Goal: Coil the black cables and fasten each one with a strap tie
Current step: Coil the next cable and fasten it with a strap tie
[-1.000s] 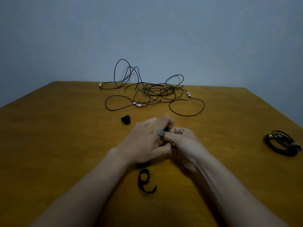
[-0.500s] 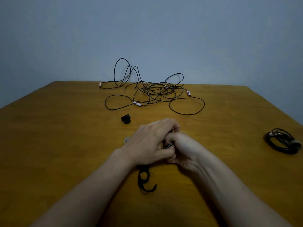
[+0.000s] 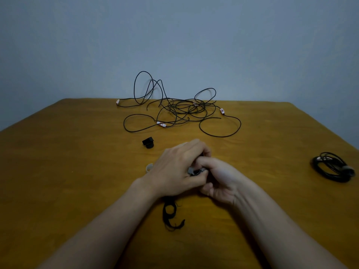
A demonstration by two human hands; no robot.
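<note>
Step in hand, by the look of it: cinching a strap tie [image 3: 191,170] round a small coiled cable [image 3: 198,172], held between both hands at centre frame, low over the worktop [image 3: 77,171]. Coil almost wholly hidden; only a dark sliver and the strap's grey tab visible between the fingers.

To do it well: hold the bundle firm in the left grip against loops springing apart. Draw the strap's free end snug with the right, short of kinking the thin cable. Lay the tail flat on itself and press along its length. Check for stray loops outside the band before letting go.

Left hand [image 3: 174,171]: palm down, knuckles toward the top of the frame, fingers curled over the bundle, thumb against the grey tab; grip clenched round the coil. Right hand [image 3: 221,177]: turned thumb side up, forefinger and thumb seemingly pinching the strap beside the left thumb, other fingers curled toward the palm. Bare forearms rising from the lower corners and meeting at centre.

Elsewhere, left to right: a small black strap roll [image 3: 148,143] up and left of the hands; a loose black strap [image 3: 171,214] just below the left wrist; a tangle of uncoiled cables [image 3: 180,109] at upper centre, near the far edge; one finished coil [image 3: 332,167] at the right edge, already banded.
</note>
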